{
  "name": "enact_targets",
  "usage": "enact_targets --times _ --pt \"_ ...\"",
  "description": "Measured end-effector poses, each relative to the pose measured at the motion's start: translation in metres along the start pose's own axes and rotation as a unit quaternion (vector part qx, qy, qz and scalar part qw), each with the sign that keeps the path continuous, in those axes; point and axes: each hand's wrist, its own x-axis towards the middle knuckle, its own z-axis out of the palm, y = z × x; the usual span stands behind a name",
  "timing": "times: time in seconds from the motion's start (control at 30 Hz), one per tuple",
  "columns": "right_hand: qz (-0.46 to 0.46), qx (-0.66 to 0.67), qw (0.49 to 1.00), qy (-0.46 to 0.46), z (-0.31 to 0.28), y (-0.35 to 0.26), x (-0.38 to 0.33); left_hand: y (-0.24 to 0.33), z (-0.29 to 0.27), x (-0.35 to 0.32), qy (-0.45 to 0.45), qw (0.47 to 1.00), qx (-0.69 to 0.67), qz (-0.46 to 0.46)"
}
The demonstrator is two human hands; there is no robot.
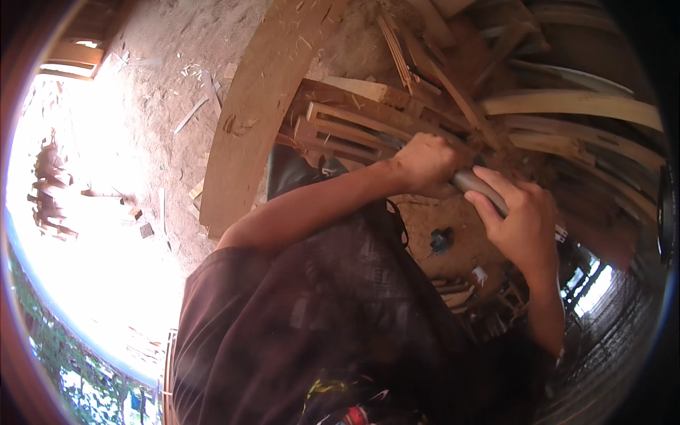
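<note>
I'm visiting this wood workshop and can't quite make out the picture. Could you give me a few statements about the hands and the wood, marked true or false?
1. Both hands grip one grey tool handle. True: left hand, right hand.
2. The hands are gloved. False: they are bare.
3. A broad wooden plank lies on the dirt floor. True.
4. The floor is swept clean. False: wood chips and splinters are scattered on it.
5. The wood slats beyond the hands are painted blue. False: bare wood.
</note>
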Motion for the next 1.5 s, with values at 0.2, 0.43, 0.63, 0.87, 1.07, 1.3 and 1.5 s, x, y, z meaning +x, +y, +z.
enact_targets --times 0.2,0.43,0.63,0.87,1.07,1.3,1.5 --pt "-0.008 0.202 0.979 0.037 0.103 0.072 0.012 -0.036 0.007 -0.004 -0.121 0.985 0.113 -0.041" --pt "-0.008 0.186 0.982 -0.005 0.020 0.037 -0.008 0.010 -0.003 -0.009 0.006 0.999 0.052 -0.014" --pt "-0.037 -0.069 0.997 -0.008 -0.011 -0.029 0.007 -0.018 -0.031 -0.013 0.001 0.989 -0.148 -0.013" --pt "-0.080 0.095 0.979 0.159 0.103 0.054 0.012 -0.044 0.014 -0.009 -0.077 0.993 0.064 -0.056" --pt "-0.065 0.105 0.985 0.121 0.107 0.055 0.018 -0.043 0.010 -0.012 -0.108 0.980 0.131 -0.104" --pt "-0.058 0.218 0.965 0.132 0.111 0.059 0.009 -0.037 0.004 -0.009 -0.081 0.982 0.159 -0.061" --pt "-0.106 0.323 0.919 0.202 0.110 0.092 -0.007 0.014 -0.012 0.006 -0.058 0.962 0.259 -0.059"
